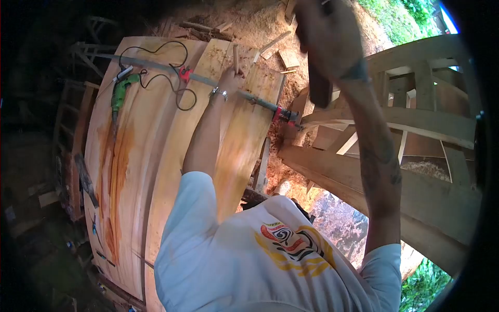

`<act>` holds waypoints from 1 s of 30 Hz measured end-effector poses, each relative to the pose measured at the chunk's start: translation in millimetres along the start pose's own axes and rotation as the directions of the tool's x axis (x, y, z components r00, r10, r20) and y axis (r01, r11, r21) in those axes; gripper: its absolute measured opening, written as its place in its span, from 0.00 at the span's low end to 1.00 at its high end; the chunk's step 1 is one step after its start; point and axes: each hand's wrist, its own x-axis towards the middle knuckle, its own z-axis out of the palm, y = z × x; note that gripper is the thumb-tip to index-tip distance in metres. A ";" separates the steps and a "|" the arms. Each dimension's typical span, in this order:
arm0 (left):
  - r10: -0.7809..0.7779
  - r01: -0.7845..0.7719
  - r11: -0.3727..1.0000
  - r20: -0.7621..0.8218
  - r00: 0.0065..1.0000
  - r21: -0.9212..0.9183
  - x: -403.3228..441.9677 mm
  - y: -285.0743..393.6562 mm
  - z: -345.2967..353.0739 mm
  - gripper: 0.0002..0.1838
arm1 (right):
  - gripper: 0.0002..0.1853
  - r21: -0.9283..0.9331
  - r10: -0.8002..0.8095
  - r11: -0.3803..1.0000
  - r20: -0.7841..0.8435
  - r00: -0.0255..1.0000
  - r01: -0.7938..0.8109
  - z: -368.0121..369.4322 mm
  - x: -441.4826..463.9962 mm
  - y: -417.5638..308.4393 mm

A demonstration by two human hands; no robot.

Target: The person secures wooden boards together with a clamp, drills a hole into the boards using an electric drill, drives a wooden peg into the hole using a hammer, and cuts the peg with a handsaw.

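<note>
My left hand (232, 82), a metal-band watch on its wrist, rests on the wide wooden panel (171, 130). Its fingers are closed around a short wooden stick (236, 57) that stands up from the boards. Raised to the right of the panel is my right hand (332, 44), blurred and close to the camera. It is wrapped around a dark, block-shaped tool (319, 86), whose exact kind I cannot make out. A long bar clamp (208, 81) with red jaws crosses the panel just below my left hand.
A green power drill (119, 96) lies on the panel's left part, its black cable (189, 99) looped nearby. To the right stands a large curved wooden frame (405, 119). Wood scraps (288, 58) and sawdust cover the ground beyond the panel.
</note>
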 end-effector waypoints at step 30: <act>-0.088 0.088 0.996 -0.027 0.996 -0.008 -1.4 -5.5 9.5 0.02 | 0.16 -0.221 0.009 0.975 0.200 0.980 0.036 34.8 -15.7 54.4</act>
